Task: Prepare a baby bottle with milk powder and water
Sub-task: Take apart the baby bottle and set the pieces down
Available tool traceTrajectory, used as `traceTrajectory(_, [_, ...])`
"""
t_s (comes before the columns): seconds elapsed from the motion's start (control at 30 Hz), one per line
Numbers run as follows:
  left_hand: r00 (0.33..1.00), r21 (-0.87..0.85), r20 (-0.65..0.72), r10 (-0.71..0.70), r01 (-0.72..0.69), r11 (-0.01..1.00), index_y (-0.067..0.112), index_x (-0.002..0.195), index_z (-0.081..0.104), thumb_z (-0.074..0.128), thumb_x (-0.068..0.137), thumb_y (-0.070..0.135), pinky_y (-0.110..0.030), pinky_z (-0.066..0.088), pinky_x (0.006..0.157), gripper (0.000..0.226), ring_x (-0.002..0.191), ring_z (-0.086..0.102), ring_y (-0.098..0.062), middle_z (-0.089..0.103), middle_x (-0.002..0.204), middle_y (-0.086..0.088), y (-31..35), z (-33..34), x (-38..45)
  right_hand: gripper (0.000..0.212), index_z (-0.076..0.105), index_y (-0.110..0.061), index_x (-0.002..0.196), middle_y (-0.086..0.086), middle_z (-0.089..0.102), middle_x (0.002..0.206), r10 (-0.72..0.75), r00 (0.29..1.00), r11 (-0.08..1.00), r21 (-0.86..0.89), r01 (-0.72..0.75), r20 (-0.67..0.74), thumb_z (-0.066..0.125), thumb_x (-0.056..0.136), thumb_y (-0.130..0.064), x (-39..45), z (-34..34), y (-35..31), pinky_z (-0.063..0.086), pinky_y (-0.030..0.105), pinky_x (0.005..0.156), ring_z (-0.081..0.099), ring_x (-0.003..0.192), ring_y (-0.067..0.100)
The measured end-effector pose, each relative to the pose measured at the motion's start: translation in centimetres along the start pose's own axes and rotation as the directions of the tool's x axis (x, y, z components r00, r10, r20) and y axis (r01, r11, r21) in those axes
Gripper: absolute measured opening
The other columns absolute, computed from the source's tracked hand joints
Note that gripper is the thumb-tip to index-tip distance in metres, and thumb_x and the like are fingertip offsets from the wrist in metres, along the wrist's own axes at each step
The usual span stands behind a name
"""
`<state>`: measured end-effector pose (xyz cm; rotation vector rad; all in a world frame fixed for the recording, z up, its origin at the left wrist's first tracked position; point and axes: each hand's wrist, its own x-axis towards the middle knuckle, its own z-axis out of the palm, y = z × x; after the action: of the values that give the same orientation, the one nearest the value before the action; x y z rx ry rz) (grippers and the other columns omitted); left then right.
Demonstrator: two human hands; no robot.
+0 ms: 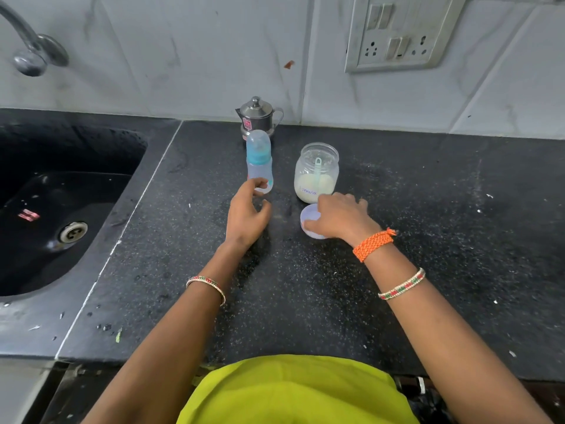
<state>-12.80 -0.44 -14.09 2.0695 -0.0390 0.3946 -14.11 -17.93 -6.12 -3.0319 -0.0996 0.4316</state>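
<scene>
The baby bottle (259,162) stands upright on the dark worktop (397,270), right at the tips of your left hand (246,214). Your left fingers (258,183) are spread open and curled a little, just touching or almost touching its bottom part (I can't tell which). The bottle still has its blue ring and clear cap on, and it looks empty.

Your right hand (339,217) is pressed down on a pale lid (312,223), fingers closed around its edge. Just past those fingers sits the open powder jar (316,172) with a scoop (318,174) standing inside. A little steel pot (260,117) waits beyond the bottle, by the wall.

You look like you are at the start: jar open, bottle not yet open. Next, I think you need to close your left fingers around the bottle and hold it steady. Then let go of the lid so your right hand can twist the top off.
</scene>
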Motion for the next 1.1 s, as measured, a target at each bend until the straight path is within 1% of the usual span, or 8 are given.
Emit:
traceTrajectory(0.13, [0.996,-0.057,-0.089,-0.019,0.014,0.998,0.015,0.115,0.054,0.057,0.078,0.010,-0.027,0.048,0.079,0.037,0.092,0.057,-0.006,0.060,0.111,0.005,0.0,-1.4,0.9,0.034,0.053,-0.014,0.111,0.007,0.060,0.110,-0.164,0.935,0.924,0.282,0.257,-0.314,0.055,0.089,-0.040,0.4,-3.8,-2.7,0.043,0.035,0.076,0.058,0.098,0.028])
traceTrajectory(0.33, [0.993,-0.084,-0.067,-0.100,0.094,0.992,0.013,0.127,0.043,0.057,0.071,0.030,-0.030,0.047,0.084,0.060,0.105,0.050,-0.011,0.050,0.125,0.003,0.1,-2.8,1.7,0.096,0.008,-0.025,0.149,0.016,0.039,0.140,-0.156,0.864,0.887,0.317,0.336,-0.478,0.060,0.077,-0.061,6.3,-4.2,-8.1,0.048,0.042,0.080,0.058,0.109,0.041])
traceTrajectory(0.5, [0.992,0.017,-0.035,-0.118,0.119,0.993,0.009,0.137,0.034,0.066,0.081,0.020,-0.038,0.038,0.104,0.066,0.127,0.039,-0.020,0.041,0.139,-0.006,-0.4,-3.7,2.0,0.064,0.047,-0.011,0.123,0.018,0.060,0.117,-0.232,0.875,0.954,0.074,0.289,-0.426,0.049,0.086,-0.063,9.7,-4.0,-9.8,0.038,0.035,0.071,0.060,0.104,0.039])
traceTrajectory(0.63, [0.995,0.088,0.023,-0.101,0.098,0.991,0.011,0.141,0.028,0.072,0.079,0.033,-0.032,0.032,0.107,0.080,0.131,0.035,-0.017,0.037,0.144,-0.006,-0.1,-4.8,2.5,0.052,0.064,-0.010,0.101,0.016,0.066,0.105,-0.194,0.853,0.945,0.140,0.295,-0.484,0.049,0.086,-0.058,8.8,-4.2,-10.2,0.035,0.032,0.068,0.062,0.097,0.036])
traceTrajectory(0.87, [0.944,-0.370,0.211,-0.253,0.317,0.873,0.014,0.094,0.061,0.079,0.074,0.030,-0.026,0.051,0.066,0.031,0.068,0.065,-0.004,0.068,0.081,0.002,2.5,-5.1,0.5,0.046,0.059,-0.016,0.063,-0.002,0.061,0.065,-0.203,0.910,0.868,0.364,0.338,-0.360,0.050,0.079,-0.058,6.7,-3.7,-9.3,0.034,0.029,0.055,0.058,0.067,0.022])
traceTrajectory(0.97, [0.875,-0.563,0.436,-0.209,0.446,0.696,0.012,0.096,0.062,0.079,0.058,0.049,-0.026,0.053,0.061,0.056,0.063,0.065,-0.010,0.069,0.074,0.002,2.7,-5.8,-0.5,0.036,0.054,-0.018,0.060,-0.004,0.052,0.059,-0.371,0.894,0.623,0.646,0.441,-0.252,0.057,0.079,-0.048,5.9,-4.3,-8.8,0.036,0.025,0.055,0.049,0.055,0.009])
traceTrajectory(1.03, [0.817,-0.666,0.568,-0.102,0.529,0.526,0.012,0.104,0.061,0.081,0.048,0.060,-0.028,0.055,0.060,0.077,0.064,0.064,-0.014,0.068,0.077,0.001,2.7,-6.5,-0.9,0.037,0.058,-0.004,0.079,0.005,0.047,0.065,-0.504,0.829,0.343,0.826,0.448,-0.240,0.053,0.083,-0.040,5.3,-4.8,-8.4,0.033,0.017,0.048,0.041,0.047,0.004])
traceTrajectory(1.1, [0.810,-0.720,0.585,-0.033,0.539,0.438,0.011,0.108,0.060,0.083,0.045,0.061,-0.029,0.056,0.062,0.083,0.065,0.064,-0.014,0.067,0.079,0.001,2.7,-6.9,-1.1,0.044,0.057,0.000,0.100,0.012,0.046,0.074,-0.586,0.790,0.238,0.894,0.379,-0.179,0.048,0.088,-0.042,5.3,-5.2,-7.8,0.028,0.018,0.044,0.038,0.050,0.007])
